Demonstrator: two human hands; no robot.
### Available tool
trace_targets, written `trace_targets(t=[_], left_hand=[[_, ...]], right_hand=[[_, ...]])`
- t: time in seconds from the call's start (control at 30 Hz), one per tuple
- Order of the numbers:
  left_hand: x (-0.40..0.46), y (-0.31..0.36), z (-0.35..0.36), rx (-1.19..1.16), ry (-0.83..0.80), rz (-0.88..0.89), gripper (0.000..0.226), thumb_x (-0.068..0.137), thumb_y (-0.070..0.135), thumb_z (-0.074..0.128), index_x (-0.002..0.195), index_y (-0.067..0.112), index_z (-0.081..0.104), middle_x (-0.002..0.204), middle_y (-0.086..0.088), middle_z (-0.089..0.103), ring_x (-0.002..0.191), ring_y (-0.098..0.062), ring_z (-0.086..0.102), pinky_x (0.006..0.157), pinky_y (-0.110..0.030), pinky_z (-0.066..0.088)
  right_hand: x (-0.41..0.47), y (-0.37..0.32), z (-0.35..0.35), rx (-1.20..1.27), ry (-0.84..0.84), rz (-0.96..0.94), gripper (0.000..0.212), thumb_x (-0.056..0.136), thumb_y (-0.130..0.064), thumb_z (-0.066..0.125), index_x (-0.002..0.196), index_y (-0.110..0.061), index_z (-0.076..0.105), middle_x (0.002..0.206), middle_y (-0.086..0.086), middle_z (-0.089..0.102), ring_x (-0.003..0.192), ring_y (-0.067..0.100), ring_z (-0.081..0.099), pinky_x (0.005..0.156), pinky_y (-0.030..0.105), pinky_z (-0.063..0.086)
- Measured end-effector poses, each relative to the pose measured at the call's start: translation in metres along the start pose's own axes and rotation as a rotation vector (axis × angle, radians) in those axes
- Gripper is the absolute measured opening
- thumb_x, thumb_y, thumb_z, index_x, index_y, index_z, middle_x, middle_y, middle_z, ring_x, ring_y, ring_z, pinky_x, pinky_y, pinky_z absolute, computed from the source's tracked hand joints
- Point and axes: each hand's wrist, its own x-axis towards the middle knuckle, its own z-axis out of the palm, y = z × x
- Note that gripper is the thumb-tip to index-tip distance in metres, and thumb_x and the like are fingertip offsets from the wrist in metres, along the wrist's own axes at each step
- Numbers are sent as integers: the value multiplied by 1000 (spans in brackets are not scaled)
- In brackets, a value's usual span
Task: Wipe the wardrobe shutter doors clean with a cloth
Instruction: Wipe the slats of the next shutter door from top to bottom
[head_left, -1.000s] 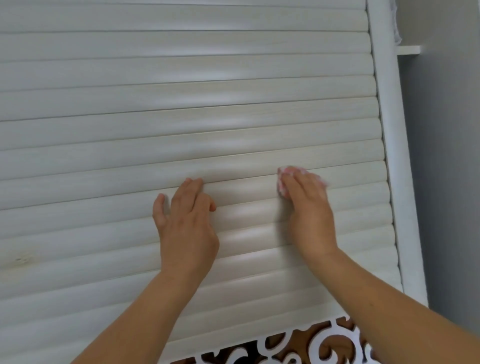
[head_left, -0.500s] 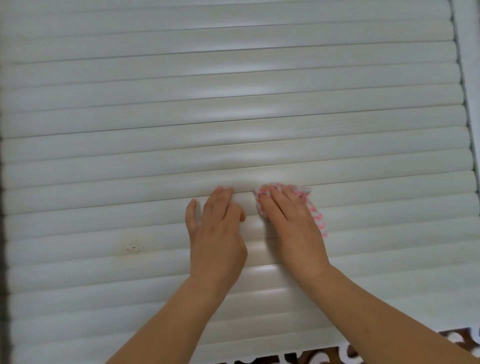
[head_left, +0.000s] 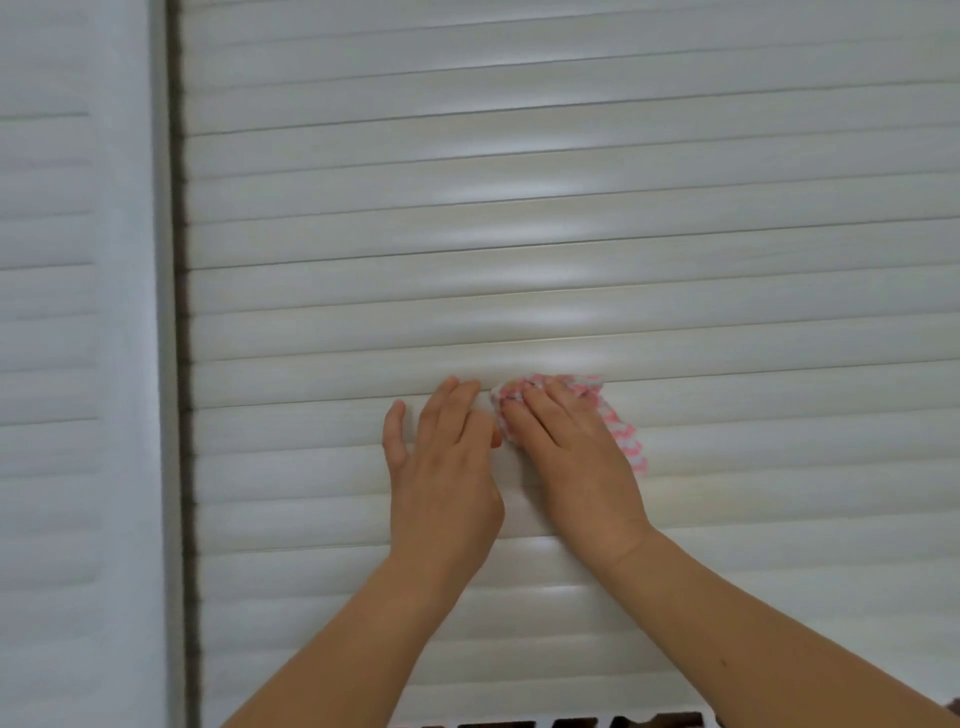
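Note:
A white wardrobe shutter door (head_left: 571, 208) of horizontal slats fills most of the head view. My right hand (head_left: 576, 457) presses a pink-and-white patterned cloth (head_left: 623, 431) flat against a slat at mid height; the cloth shows above the fingers and along the hand's right side. My left hand (head_left: 441, 467) lies flat on the slats just left of it, fingers together, thumb out, holding nothing. The two hands almost touch.
A dark vertical gap (head_left: 182, 364) marks the door's left edge, with a second white slatted door (head_left: 67, 364) beyond it. A white cut-out ornamental panel (head_left: 571, 722) shows along the bottom edge.
My right hand has slid the cloth leftward along the slat until it is next to my left hand. The view has shifted left, bringing the neighbouring door into sight.

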Motion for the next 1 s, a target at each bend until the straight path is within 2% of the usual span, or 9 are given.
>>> trace_targets(t=[0.17, 0.3, 0.43, 0.5, 0.6, 0.77, 0.83, 0.9, 1.0], left_hand=[[-6, -49, -25, 52, -12, -29, 37, 63, 6, 22, 78, 19, 53, 123, -6, 59, 123, -22, 49, 104, -44, 16], [-13, -80, -36, 71, -18, -69, 37, 56, -12, 45, 79, 17, 53, 125, -9, 57, 124, -26, 49, 105, -45, 12], [-19, -104, -41, 90, -33, -91, 34, 63, -3, 29, 77, 18, 51, 124, -9, 58, 123, -25, 51, 105, -44, 11], [-22, -109, -38, 66, -40, -105, 34, 62, -12, 41, 77, 17, 51, 126, -10, 58, 124, -26, 49, 106, -46, 9], [-24, -111, -36, 61, -68, -112, 45, 52, -23, 54, 75, 16, 52, 125, -12, 59, 123, -28, 50, 105, -53, 12], [-16, -115, -39, 91, -47, -113, 47, 49, -24, 55, 70, 18, 52, 112, -8, 66, 111, -26, 60, 104, -51, 12], [-12, -115, -41, 99, -25, -105, 45, 49, -23, 55, 66, 18, 53, 105, -7, 68, 104, -26, 64, 102, -46, 12], [-9, -116, -41, 105, 0, -98, 42, 51, -22, 56, 64, 18, 53, 100, -5, 69, 98, -25, 66, 101, -44, 13], [-8, -117, -41, 106, 39, -87, 36, 56, -18, 52, 63, 18, 53, 97, -3, 70, 94, -23, 67, 100, -43, 15]], right_hand=[[15, -37, 16, -6, 7, -41, 50, 77, -4, 34, 115, 0, 65, 115, 16, 65, 109, 37, 61, 89, 57, 49], [27, -60, 28, -6, 0, -72, 46, 78, -2, 35, 111, 0, 67, 109, 15, 67, 105, 35, 63, 90, 53, 49], [36, -72, 28, 3, 3, -142, 46, 77, -3, 36, 107, -3, 70, 106, 12, 68, 102, 31, 64, 91, 48, 48], [35, -64, 22, 12, -8, -163, 46, 79, -4, 36, 108, -4, 70, 108, 11, 68, 108, 29, 59, 97, 44, 42], [28, -45, 10, 52, -31, -92, 46, 77, -3, 36, 109, -4, 69, 112, 12, 67, 113, 26, 47, 100, 41, 29], [15, -17, -10, 51, 18, 99, 51, 72, 13, 46, 116, -3, 65, 122, 15, 61, 119, 28, 45, 102, 41, 34], [19, -13, -15, 115, 58, 274, 45, 79, 0, 46, 120, -7, 63, 129, 11, 58, 124, 29, 46, 106, 45, 33], [25, -15, -12, 125, 142, 379, 44, 84, -17, 38, 117, -7, 65, 126, 8, 60, 122, 27, 48, 110, 36, 28], [36, -25, -2, 12, 230, 327, 44, 80, -7, 37, 112, -2, 66, 116, 13, 64, 113, 24, 46, 98, 27, 32]])
